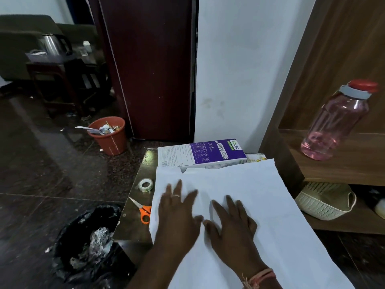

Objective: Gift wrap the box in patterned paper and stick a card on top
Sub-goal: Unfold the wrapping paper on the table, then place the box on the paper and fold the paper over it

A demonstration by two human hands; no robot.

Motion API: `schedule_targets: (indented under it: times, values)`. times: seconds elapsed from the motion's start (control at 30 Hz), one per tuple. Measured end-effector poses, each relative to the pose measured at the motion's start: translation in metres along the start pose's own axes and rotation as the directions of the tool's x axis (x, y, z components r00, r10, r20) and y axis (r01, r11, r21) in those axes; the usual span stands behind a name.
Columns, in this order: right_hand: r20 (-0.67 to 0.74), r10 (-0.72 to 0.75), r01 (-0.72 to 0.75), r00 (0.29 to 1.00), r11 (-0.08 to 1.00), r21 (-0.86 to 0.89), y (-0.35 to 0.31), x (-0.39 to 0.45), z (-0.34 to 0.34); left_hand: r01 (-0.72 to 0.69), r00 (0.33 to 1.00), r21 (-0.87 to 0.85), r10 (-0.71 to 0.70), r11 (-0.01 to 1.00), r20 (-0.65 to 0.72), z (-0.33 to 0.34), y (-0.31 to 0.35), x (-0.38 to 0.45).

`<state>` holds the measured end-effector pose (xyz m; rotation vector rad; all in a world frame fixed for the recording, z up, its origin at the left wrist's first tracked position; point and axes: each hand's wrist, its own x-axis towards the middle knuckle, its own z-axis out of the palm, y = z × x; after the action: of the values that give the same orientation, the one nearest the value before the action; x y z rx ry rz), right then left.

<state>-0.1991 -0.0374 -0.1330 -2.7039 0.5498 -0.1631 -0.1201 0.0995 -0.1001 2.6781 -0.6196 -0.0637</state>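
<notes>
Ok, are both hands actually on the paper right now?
Touching. The head view shows the left hand and right hand lying flat, fingers spread, directly on the white sheet of paper, with no gap visible.

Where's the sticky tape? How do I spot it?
Find the big white paper sheet on the small table. Left of its far corner lies a small white tape roll. It's round with a hole, unlike the orange-handled scissors nearer you.
</notes>
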Motion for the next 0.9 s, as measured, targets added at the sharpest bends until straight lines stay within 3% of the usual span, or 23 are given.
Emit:
schedule_targets:
  times: [0.13,0.6,0.8,0.9]
  values:
    - [0.034,-0.013,0.014,0.999,1.0,-0.028,0.005,0.002,0.003,-0.025,0.993,0.021,0.022,0.999,0.118,0.015,0.004,-0.006]
    - [-0.034,-0.037,0.037,0.999,0.999,-0.016,0.01,0.004,0.01,0.006,0.984,-0.031,0.0,0.999,0.18,0.007,-0.001,-0.006]
    - [-0.209,-0.027,0.059,0.978,0.987,0.15,0.006,0.02,-0.007,0.034,0.978,-0.085,-0.016,0.996,0.208,0.0,0.002,-0.005]
    - [-0.142,-0.063,0.087,0.988,0.982,0.167,-0.012,0.056,-0.03,0.046,0.978,-0.112,-0.022,0.993,0.208,-0.003,0.004,-0.004]
